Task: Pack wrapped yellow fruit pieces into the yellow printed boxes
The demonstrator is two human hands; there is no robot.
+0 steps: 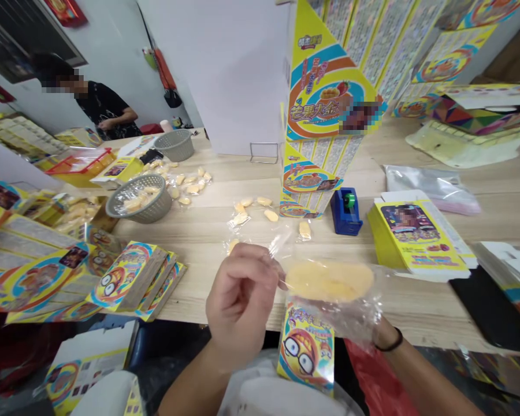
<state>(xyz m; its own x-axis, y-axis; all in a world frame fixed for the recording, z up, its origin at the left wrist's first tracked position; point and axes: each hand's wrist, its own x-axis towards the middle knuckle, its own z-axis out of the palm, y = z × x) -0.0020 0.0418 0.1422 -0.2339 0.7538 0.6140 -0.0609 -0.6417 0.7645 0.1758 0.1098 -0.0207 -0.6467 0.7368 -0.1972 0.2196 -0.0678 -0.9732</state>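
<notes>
My left hand [241, 297] pinches the upper left corner of a clear plastic bag [351, 312], fingers closed on the film. Inside the bag lies a flat yellow piece of dried mango [329, 282]. A printed yellow cartoon card [305, 346] stands below it, overlapping the lower bag. My right hand [366, 326] sits behind the plastic, blurred by the film, with a black band on its wrist [390, 341]. Its fingers are hidden. Several small wrapped yellow pieces [251, 209] lie on the wooden table [190, 277] beyond my hands.
A grey plastic basket [138, 198] holds wrapped pieces, with another [174, 144] behind it. Stacked printed cards [69, 283] fill the left side. Tall yellow display boxes [325, 98] and a blue tape dispenser [345, 211] stand ahead. A person [106, 110] works at the far end.
</notes>
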